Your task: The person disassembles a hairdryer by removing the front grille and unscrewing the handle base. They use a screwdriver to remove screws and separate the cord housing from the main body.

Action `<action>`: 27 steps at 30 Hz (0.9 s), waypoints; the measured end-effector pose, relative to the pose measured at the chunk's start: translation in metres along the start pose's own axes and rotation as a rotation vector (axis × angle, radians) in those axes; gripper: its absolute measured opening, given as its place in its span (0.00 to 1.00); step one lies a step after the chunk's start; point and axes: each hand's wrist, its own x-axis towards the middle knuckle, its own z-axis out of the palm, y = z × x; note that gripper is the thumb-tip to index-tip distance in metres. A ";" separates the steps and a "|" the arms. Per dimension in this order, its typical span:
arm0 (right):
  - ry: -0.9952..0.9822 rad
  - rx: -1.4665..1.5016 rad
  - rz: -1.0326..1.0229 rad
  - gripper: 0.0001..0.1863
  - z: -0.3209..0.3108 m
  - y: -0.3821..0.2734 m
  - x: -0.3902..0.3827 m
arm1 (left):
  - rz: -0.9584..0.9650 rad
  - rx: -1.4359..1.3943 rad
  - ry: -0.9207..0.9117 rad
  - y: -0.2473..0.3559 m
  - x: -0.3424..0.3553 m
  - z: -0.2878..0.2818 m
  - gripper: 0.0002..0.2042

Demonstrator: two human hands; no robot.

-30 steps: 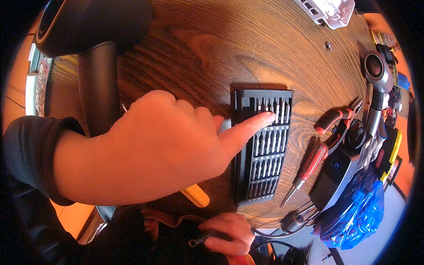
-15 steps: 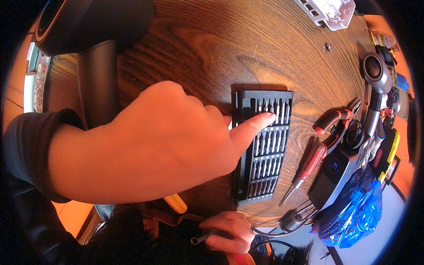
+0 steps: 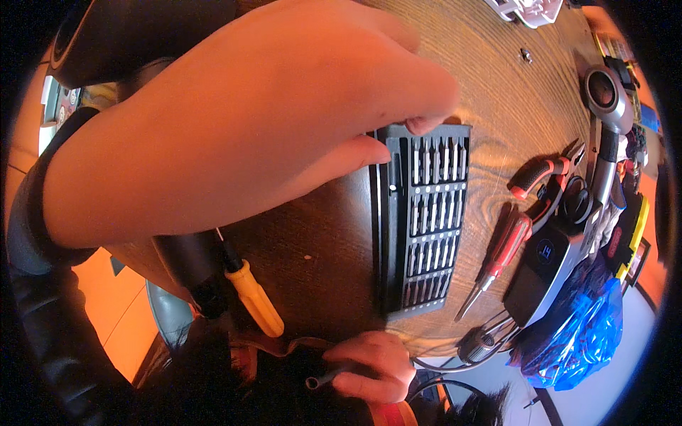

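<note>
A black screwdriver bit case (image 3: pixel 418 309) lies on the wooden table, with several rows of metal bits and a long slot along its left side. My left hand (image 3: pixel 383 78) reaches over its far end. The thumb touches the case's left edge and a curled finger rests at the far edge, so the hand grips that corner; its other fingers are hidden. Low in the view, my right hand (image 3: pixel 373 366) is wrapped round a dark tubular screwdriver handle (image 3: pixel 320 380), whose hollow end points left.
A yellow-handled screwdriver (image 3: pixel 256 298) lies to the left. On the right are a red screwdriver (image 3: pixel 506 248), red-and-black pliers (image 3: pixel 543 174), a grey device with a display (image 3: pixel 543 273) and a blue plastic bag (image 3: pixel 575 341). A small metal piece (image 3: pixel 526 55) and white plastic part (image 3: pixel 533 11) lie farther off.
My left hand has moved away from me, from pointing at the top row of bits to the case's far left corner. The yellow-handled screwdriver has come into fuller view.
</note>
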 end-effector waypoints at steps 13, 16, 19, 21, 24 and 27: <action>0.069 -0.049 -0.089 0.12 0.005 0.004 0.005 | 0.061 0.021 -0.014 0.001 -0.003 0.013 0.09; 0.090 -0.046 -0.100 0.12 0.010 0.006 0.003 | 0.054 0.007 -0.019 0.002 -0.003 0.013 0.09; 0.097 -0.055 -0.118 0.12 0.009 0.006 0.003 | 0.060 -0.019 -0.021 0.003 -0.002 0.015 0.10; 0.087 -0.040 -0.110 0.12 0.009 0.006 0.004 | 0.070 -0.032 -0.012 0.004 -0.001 0.016 0.09; 0.104 -0.031 -0.107 0.12 0.009 0.006 0.005 | -0.018 -0.070 0.005 0.009 0.004 0.021 0.09; 0.108 -0.033 -0.113 0.12 0.010 0.006 0.005 | -0.184 -0.110 0.012 0.021 0.010 0.027 0.08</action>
